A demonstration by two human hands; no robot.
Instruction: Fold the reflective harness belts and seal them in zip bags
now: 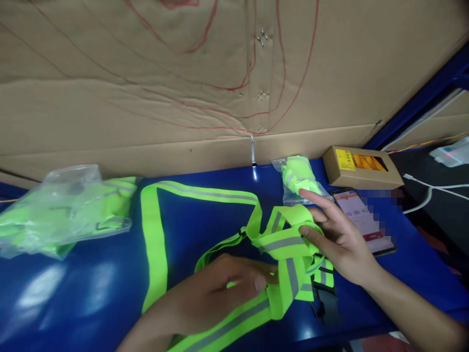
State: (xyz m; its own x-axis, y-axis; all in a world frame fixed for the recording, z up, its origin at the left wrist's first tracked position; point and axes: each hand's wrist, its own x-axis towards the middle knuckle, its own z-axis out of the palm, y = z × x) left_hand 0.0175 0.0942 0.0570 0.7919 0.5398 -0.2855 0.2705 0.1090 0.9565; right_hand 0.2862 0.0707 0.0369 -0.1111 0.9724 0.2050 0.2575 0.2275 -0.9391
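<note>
A neon-green reflective strap harness (157, 234) with grey stripes lies spread on the blue table (73, 293). My left hand (220, 288) rests on its lower part, fingers closed and pinching the strap near the middle. My right hand (337, 234) grips the bunched straps at the right with the thumb, while the index finger sticks out. A black buckle (324, 300) hangs from the harness below my right hand.
Clear bags of folded green harnesses (62, 210) lie at the left. Another bagged harness (298, 178), a small cardboard box (362, 167), a phone showing a timer (362, 220) and white cables (432, 190) are at the right. A cardboard wall (183, 73) stands behind.
</note>
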